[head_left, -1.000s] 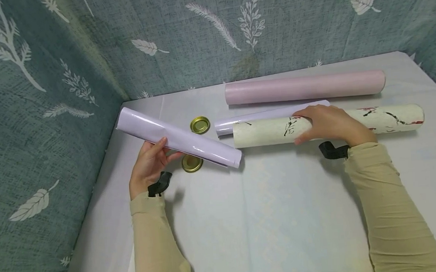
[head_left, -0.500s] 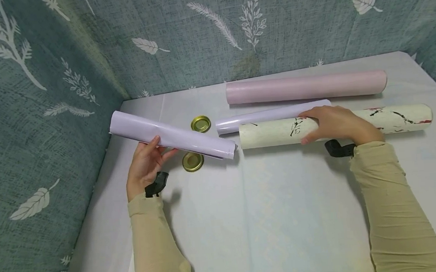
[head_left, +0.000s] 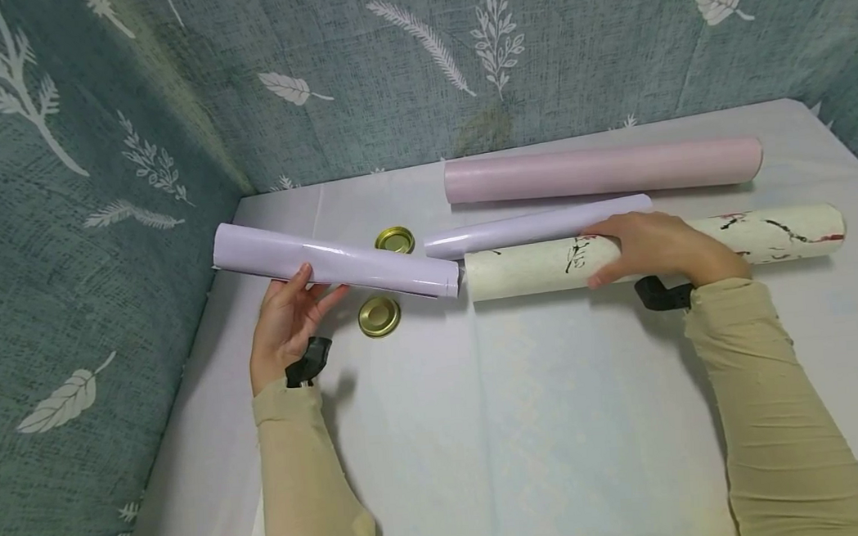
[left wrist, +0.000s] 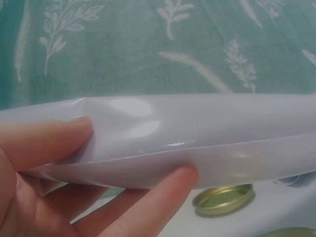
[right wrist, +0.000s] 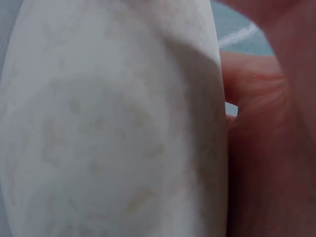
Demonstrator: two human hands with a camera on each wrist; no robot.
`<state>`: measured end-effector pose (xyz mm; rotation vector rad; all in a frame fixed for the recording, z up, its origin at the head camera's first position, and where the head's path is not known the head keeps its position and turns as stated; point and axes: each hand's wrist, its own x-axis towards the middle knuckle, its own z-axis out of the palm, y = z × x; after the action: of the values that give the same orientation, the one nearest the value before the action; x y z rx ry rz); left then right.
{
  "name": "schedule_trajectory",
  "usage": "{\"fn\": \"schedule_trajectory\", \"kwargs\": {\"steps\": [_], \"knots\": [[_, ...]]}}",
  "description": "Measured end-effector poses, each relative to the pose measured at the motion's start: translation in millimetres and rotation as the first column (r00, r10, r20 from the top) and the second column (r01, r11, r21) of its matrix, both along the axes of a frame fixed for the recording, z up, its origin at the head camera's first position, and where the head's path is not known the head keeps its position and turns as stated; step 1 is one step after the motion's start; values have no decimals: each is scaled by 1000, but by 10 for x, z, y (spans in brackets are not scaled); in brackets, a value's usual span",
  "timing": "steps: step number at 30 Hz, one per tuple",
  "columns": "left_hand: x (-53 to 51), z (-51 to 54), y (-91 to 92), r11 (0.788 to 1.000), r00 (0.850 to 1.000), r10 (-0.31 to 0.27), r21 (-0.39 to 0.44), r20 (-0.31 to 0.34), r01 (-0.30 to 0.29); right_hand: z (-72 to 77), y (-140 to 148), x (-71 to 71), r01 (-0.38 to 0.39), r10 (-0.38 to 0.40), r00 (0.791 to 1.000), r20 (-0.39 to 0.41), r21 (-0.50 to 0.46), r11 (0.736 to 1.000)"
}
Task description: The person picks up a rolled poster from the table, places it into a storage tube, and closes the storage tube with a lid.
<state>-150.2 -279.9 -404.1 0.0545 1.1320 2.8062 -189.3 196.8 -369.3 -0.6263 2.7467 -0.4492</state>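
Note:
In the head view my left hand [head_left: 285,326] holds a glossy lavender roll [head_left: 333,261] from below, thumb on its near side. The left wrist view shows the thumb and fingers pinching the roll [left wrist: 237,118] along its loose edge. My right hand [head_left: 664,249] grips a cream tube [head_left: 525,270] with dark and red branch marks, its left end close to the lavender roll's right end; whether they touch I cannot tell. The right wrist view shows the tube's pale surface [right wrist: 108,128] with the fingers [right wrist: 256,84] round its side.
Behind the cream tube lies a second lavender roll [head_left: 537,227], and further back a pink tube [head_left: 600,171]. Two gold lids [head_left: 379,316] sit at the left, one partly behind the held roll. A green leaf-patterned cloth [head_left: 388,74] stands behind and left of the white table [head_left: 556,424].
The left-hand roll has swung closer to level, its right end rising, and shifted left. The cream tube moved slightly right, then a little back left, its left end now lower in view.

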Motion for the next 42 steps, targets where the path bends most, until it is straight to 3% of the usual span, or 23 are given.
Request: {"fn": "schedule_trajectory", "kwargs": {"steps": [20,29,42], "knots": [[-31,-30,56,1000,1000,-1,-14,10,1,-6,-141,14,-10,10,1000,1,-15,1000],[-49,-26,103,999,999,-40,-4,2,40,-4,-215,8,-31,30,999,-21,-44,999],[-56,-45,124,995,998,-64,-73,-13,63,-21,-251,21,-51,52,999,2,-56,997]]}}
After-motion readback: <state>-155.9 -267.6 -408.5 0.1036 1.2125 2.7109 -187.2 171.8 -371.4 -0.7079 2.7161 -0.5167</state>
